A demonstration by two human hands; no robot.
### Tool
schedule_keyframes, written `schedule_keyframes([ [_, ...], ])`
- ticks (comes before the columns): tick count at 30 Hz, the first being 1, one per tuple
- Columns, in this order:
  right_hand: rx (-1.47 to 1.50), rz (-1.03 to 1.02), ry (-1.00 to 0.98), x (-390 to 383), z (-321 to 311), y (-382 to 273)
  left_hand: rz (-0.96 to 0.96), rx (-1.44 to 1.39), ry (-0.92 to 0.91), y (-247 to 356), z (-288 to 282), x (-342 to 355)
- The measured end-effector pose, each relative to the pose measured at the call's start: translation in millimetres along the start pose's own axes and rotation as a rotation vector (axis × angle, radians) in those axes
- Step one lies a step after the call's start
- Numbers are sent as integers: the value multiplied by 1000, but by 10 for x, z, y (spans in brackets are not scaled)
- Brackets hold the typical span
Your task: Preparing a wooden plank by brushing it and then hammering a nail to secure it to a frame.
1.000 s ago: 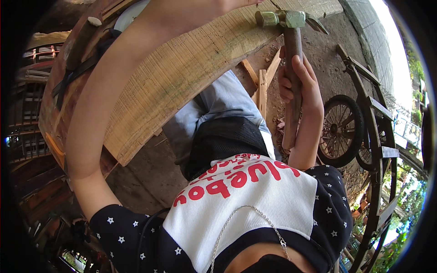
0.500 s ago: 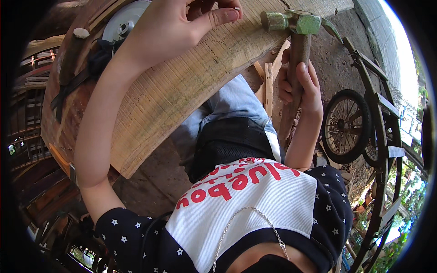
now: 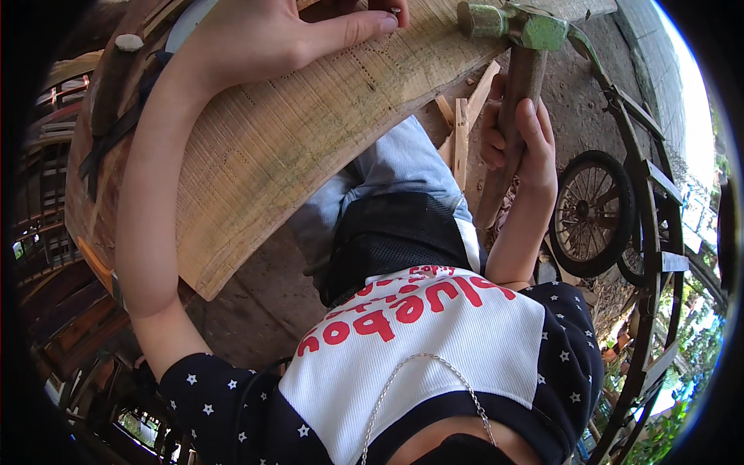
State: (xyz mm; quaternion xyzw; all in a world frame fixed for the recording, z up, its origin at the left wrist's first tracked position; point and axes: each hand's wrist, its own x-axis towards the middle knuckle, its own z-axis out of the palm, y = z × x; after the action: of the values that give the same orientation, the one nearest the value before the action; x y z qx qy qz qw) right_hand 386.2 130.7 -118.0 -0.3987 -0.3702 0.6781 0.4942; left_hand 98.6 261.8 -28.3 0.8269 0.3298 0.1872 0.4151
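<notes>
My left hand (image 3: 263,46) reaches over a thick plank (image 3: 271,163), its thumb and fingertip pinched together on a small nail (image 3: 396,11). Only the nail's pale head shows; the other fingers are partly cut off by the top edge. Rows of tiny dark dots run across the plank's sawn face. Fingers wrapped round the wooden handle, my right hand (image 3: 521,139) grips a claw hammer (image 3: 542,32) past the plank's right edge. Its greenish, worn head is raised beside the plank, a short way right of the nail.
A pale round disc (image 3: 186,27) and a dark strap (image 3: 116,143) lie at the upper left. Wood offcuts (image 3: 462,139) stand below the plank's edge. To the right are a spoked wheel (image 3: 593,209) and a dark ladder-like frame (image 3: 655,232). My legs (image 3: 403,163) are under the plank.
The hammer has shifted slightly up and to the right in view, with my right hand still round it. My left hand sits a little further left and higher, still pinching the nail.
</notes>
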Motion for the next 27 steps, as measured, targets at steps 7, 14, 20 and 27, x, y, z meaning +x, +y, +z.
schedule_keyframes([
  [7,-15,5,-24,10,-36,-5,165,-31,7,-71,56,29],
  [14,-13,12,-6,1,-41,4,148,-40,-17,-111,42,-2],
  [20,-109,28,21,20,-11,-28,164,-62,-19,-119,48,20],
  [27,-132,-11,77,-31,107,-77,210,-71,7,-90,61,26],
])
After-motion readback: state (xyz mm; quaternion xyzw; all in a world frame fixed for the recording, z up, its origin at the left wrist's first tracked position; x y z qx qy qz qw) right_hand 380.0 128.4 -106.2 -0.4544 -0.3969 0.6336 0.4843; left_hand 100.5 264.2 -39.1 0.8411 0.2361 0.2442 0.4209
